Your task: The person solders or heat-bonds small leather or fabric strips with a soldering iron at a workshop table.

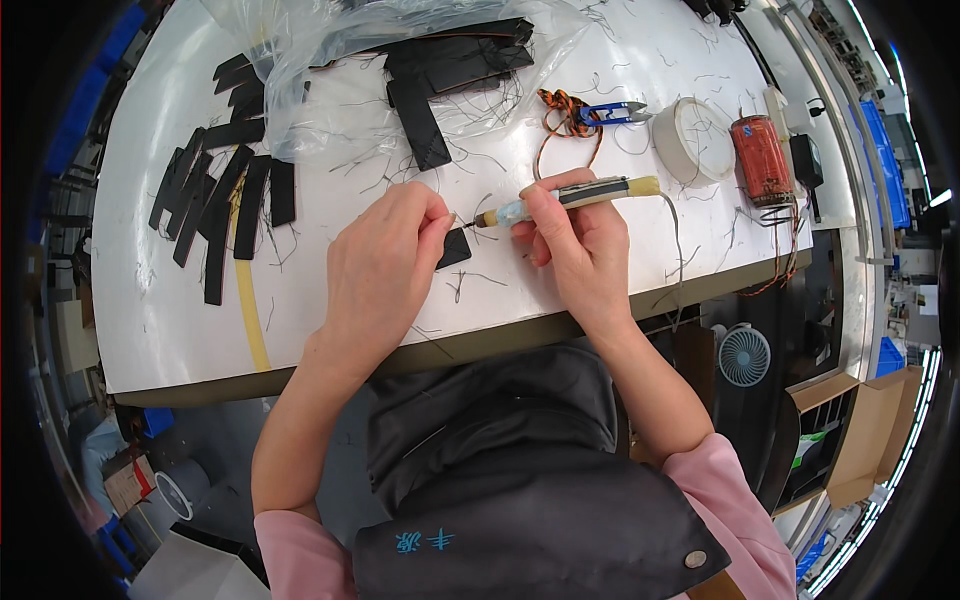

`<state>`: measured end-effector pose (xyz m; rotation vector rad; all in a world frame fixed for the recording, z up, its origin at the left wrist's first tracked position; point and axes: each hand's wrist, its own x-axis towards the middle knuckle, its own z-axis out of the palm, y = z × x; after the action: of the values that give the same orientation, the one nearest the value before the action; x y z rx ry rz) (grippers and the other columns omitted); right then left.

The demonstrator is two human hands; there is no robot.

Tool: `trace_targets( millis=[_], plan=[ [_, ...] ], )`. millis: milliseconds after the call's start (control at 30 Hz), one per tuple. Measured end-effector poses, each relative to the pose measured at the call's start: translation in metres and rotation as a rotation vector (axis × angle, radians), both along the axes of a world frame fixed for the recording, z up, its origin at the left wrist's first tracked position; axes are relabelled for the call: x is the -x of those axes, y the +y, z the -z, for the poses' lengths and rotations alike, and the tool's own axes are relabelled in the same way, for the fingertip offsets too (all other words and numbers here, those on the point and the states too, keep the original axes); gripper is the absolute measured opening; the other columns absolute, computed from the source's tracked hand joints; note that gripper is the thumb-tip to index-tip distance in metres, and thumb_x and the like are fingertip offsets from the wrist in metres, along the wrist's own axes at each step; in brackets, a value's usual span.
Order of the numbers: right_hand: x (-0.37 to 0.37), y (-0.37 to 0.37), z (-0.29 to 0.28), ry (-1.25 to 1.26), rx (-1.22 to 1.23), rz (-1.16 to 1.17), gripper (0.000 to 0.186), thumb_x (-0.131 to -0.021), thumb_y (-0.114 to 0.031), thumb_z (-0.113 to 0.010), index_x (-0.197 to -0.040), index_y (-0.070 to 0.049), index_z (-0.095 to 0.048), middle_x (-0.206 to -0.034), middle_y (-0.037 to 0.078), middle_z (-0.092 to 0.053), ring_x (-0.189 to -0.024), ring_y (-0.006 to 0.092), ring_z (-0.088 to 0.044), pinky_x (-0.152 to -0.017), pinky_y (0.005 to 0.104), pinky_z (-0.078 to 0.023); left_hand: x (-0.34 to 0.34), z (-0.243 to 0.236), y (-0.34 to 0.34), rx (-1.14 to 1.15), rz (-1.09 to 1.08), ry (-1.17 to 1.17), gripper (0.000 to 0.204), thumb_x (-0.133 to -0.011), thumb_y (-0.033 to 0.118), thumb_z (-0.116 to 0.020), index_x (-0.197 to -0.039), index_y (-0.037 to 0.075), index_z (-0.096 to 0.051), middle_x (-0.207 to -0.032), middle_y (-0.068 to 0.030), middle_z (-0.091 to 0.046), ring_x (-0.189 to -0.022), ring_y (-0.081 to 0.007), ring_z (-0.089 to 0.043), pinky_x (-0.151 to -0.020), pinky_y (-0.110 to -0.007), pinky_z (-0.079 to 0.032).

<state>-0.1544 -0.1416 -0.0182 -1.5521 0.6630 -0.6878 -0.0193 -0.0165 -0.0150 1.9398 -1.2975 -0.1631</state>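
Observation:
My left hand (375,265) is closed, with thumb and forefinger pinched at a small black strip (456,250) that lies near the table's front edge. Most of this strip is hidden beneath the hand, and a loose thread sticks up by the fingertips. In my right hand (585,245) is a corded pen-shaped tool (610,190) wrapped in tape. Its thin dark tip points left and meets the area just above the strip, close to my left fingertips. A grey cable runs from its rear end down over the table edge.
Several black strips (215,215) lie at left over a yellow tape line (247,310). More strips (420,115) lie by a clear plastic bag (320,100). Blue thread snips (615,112), a white tape roll (692,140) and a red cylindrical device (762,160) stand right. Thread scraps litter the white table (330,385).

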Motion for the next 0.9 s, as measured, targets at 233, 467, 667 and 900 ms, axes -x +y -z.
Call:
trace_targets(
  millis=[233, 467, 667, 900],
  plan=[
    [0.003, -0.004, -0.001, -0.163, -0.154, 0.073, 0.027, -0.101, -0.028, -0.047, -0.097, -0.003, -0.054, -0.073, 0.003, -0.056, -0.053, 0.0050, -0.046, -0.061, 0.0262, -0.055, 0.009, -0.004, 0.037, -0.106, 0.035, -0.485, 0.041, -0.076, 0.002, -0.069, -0.115, 0.011, -0.065, -0.102, -0.0051, -0.058, -0.088, -0.0218, -0.055, -0.069, -0.032, -0.049],
    [0.006, -0.005, -0.003, -0.172, -0.165, 0.106, 0.026, -0.101, -0.028, -0.047, -0.098, -0.003, -0.054, -0.073, 0.004, -0.056, -0.052, 0.0049, -0.045, -0.060, 0.0255, -0.054, -0.055, -0.017, 0.057, -0.151, -0.217, -0.673, 0.040, -0.075, 0.003, -0.070, -0.114, 0.009, -0.065, -0.102, -0.0035, -0.058, -0.083, -0.0202, -0.056, -0.063, -0.030, -0.048],
    [0.004, -0.003, -0.006, -0.192, -0.194, 0.133, 0.026, -0.101, -0.028, -0.046, -0.099, -0.003, -0.053, -0.074, 0.004, -0.056, -0.053, 0.0046, -0.045, -0.059, 0.0251, -0.054, -0.067, -0.024, -0.022, 0.006, 0.205, -0.678, 0.042, -0.072, -0.001, -0.069, -0.112, 0.010, -0.065, -0.117, -0.0044, -0.060, -0.105, -0.0240, -0.057, -0.074, -0.034, -0.050],
    [0.009, -0.007, -0.007, -0.282, -0.207, 0.211, 0.027, -0.101, -0.029, -0.046, -0.099, -0.003, -0.052, -0.073, 0.005, -0.056, -0.052, 0.0042, -0.043, -0.057, 0.0254, -0.054, -0.074, -0.037, -0.034, 0.079, 0.302, -0.900, 0.038, -0.073, 0.004, -0.068, -0.111, 0.006, -0.065, -0.110, -0.0045, -0.064, -0.111, -0.0228, -0.056, -0.073, -0.032, -0.046]
  ],
)
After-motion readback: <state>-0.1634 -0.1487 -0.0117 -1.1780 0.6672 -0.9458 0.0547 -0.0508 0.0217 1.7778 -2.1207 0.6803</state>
